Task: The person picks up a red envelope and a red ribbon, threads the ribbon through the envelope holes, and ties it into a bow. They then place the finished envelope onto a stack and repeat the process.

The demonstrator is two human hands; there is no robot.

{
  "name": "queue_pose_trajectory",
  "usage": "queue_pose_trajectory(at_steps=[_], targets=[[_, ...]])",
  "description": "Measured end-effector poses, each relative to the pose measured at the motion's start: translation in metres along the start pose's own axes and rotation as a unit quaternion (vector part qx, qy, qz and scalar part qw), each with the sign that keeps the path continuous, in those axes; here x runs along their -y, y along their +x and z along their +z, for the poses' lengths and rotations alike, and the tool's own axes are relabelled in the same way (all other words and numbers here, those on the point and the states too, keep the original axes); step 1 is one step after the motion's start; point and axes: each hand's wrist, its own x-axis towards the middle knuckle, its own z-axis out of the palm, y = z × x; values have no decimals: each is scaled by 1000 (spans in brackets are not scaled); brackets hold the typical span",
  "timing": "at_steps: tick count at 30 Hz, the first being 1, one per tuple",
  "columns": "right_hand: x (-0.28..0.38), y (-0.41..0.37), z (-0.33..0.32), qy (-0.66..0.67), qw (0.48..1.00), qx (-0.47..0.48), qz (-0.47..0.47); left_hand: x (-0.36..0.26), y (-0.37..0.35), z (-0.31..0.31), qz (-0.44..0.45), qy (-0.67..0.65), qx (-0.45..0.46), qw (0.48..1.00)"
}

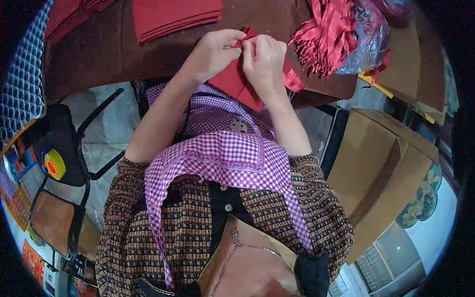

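Note:
A red folded piece (230,80) lies at the front edge of the brown-covered table, partly over the checked apron. My left hand (213,53) pinches its upper end between thumb and fingers. Close beside it on the right, my right hand (265,62) is closed on the same upper end, fingertips nearly touching the left ones. A shiny red ribbon end (292,79) shows to the right of my right hand. What exactly the fingertips grip is too small to make out.
Stacked red sheets (178,17) lie at the table's back, with more red sheets (74,17) at far left. A bundle of red ribbons (326,37) and a clear plastic bag (368,42) sit at right. A cardboard box (363,158) stands lower right; chairs (54,215) at left.

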Motion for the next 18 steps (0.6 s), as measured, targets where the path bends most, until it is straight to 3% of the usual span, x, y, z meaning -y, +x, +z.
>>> queue_pose_trajectory(at_steps=[3, 6, 9, 13, 15, 18], targets=[[2, 6, -13, -31, 999, 17, -10, -1, -1, 0, 9, -18, -8, 1000], [-4, 15, -31, 31, 990, 131, 51, 3, 2, 3, 7, -16, -22, 1000], [-12, 25, -42, 17, 997, 69, 8, 1, 4, 2, -8, -5, -17, 1000], [-29, 32, -37, 64, 991, 103, -50, -26, -4, 2, -63, -49, 15, 997], [-35, 33, -32, 106, 986, 123, -47, -21, -4, -3, -43, -23, -11, 999], [-36, 39, -30, 181, 966, 185, -19, -23, 0, -17, -72, -102, 98, 987]])
